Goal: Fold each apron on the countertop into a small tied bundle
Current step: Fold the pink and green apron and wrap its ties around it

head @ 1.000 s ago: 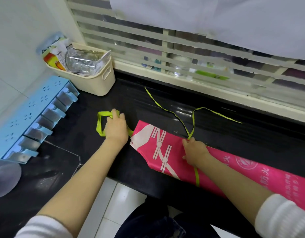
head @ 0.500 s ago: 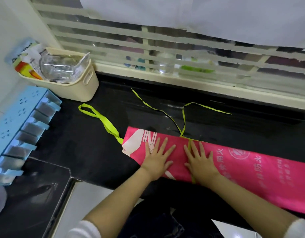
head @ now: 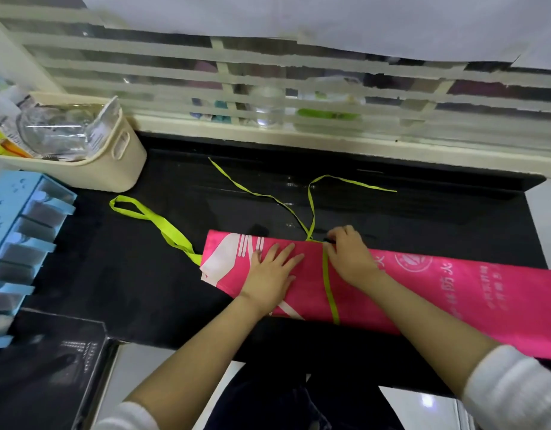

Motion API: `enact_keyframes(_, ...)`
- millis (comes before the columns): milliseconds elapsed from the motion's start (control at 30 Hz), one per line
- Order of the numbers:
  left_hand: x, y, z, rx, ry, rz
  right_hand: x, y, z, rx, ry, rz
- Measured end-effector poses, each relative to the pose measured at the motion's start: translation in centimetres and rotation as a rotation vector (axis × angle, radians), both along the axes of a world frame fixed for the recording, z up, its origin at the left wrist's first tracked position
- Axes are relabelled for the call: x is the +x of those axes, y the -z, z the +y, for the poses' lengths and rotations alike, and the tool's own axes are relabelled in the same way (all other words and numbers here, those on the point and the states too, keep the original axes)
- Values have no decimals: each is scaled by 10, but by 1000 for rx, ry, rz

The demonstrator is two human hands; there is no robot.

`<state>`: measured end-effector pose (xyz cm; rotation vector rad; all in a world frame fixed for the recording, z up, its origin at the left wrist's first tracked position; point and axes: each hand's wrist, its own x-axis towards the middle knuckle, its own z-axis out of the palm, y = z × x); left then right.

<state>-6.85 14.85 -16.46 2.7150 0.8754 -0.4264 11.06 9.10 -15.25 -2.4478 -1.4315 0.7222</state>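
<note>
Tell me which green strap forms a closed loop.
The wide strap left of the apron; the two thin ties behind it end loose.

L hand (head: 272, 271) flat w/ fingers spread, R hand (head: 348, 256) fingers curled, both forearms reaching fwd.

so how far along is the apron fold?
Done: the pink apron is folded into a long strip on the countertop. In hand: left hand presses it flat, right hand grips its far edge by the ties. Left: fold it short and tie; neck loop lies loose.
</note>
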Motion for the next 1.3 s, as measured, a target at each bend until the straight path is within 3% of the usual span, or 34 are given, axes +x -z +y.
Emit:
enact_keyframes(100, -3, 2, 3, -22, -12, -34, -4, 3, 29, -53, 124, 93)
enact_keyframes(333, -6, 6, 2, 4, -15, -130, -5, 9, 59, -198, 230, 19)
enact_keyframes(433, -6, 6, 3, 20, -36, -156, -3, 10, 60, -98, 275, 151)
enact_keyframes(600, -4, 2, 5, -45, -32, -119, -5, -2, 59, 201, 526, 587)
enact_keyframes(667, -4, 1, 6, -50, -39, -89, 2, -15, 53, 345, 576, 671)
enact_keyframes(733, -4, -1, 6, -46, -51, -76, 9, -25, 38, 465, 501, 594)
enact_keyframes(800, -3, -1, 8, -47, -61, -54, 13, -29, 18, 450, 355, 411)
enact_keyframes(1033, 6, -3, 12, -40, -61, -14, -3, -10, -52, -183, -90, -18)
enact_keyframes(1100, 10, -5, 13, -19, -46, 7, -9, -12, -58, -258, -133, -108)
enact_keyframes(1200, 16, -6, 13, 10, -25, 53, -29, -17, -68, 46, -346, -397)
enact_keyframes(1300, 23, -7, 15, 20, -4, 112, -48, -12, -82, 263, -555, -461)
